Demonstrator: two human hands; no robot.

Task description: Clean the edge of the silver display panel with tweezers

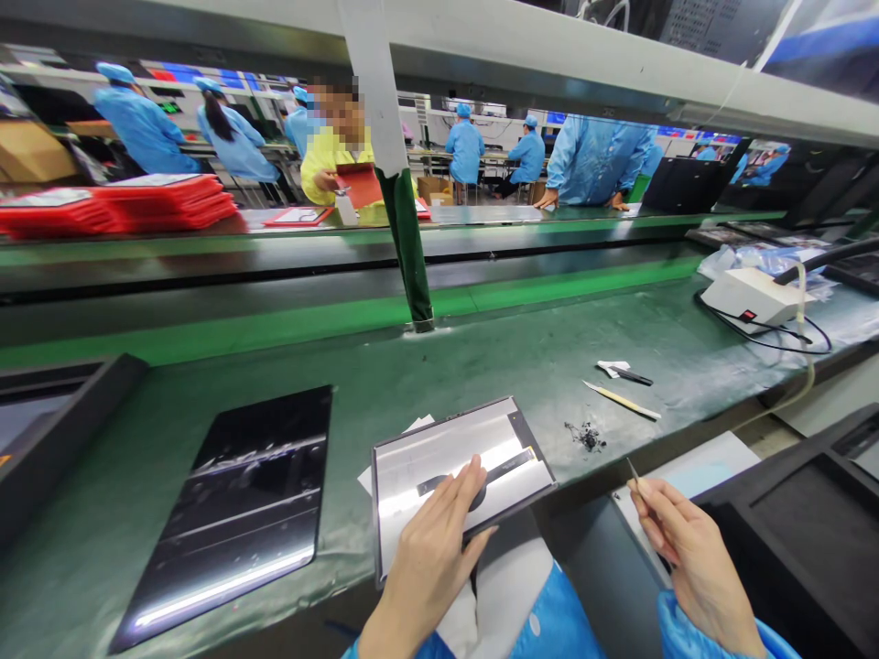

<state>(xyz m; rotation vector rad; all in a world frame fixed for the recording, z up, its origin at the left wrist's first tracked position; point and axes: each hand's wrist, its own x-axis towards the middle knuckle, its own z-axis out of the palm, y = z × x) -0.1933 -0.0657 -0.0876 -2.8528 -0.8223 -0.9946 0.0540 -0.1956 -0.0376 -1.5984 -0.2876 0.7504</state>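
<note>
Across the foreground, things are carried on a long green worktop [494,366]. Toward its left end, a glossy black rectangular panel [240,513] is laid flat, well apart from both hands. To the right of that, at the front edge of the worktop, a thin silver-backed rectangular panel with a black rim [446,458] is placed, its long axis roughly parallel to that edge. It is covered in part by the left hand [436,535], which is spread flat on its back with nothing gripped. The panel is thus lying directly under the left hand, the nearer one, and leftward of the right hand [687,540]. By that hand, held off the panel beyond the front edge, a slim pointed metal tool [632,469] is pinched in closed fingertips. A yellow-handled, slender pointed tool [622,400] and a small heap of black scraps [588,437] are left between panel and right end. Tiny print may be borne by the panel's black strip [512,464], but no brand or lettering can be read.
</note>
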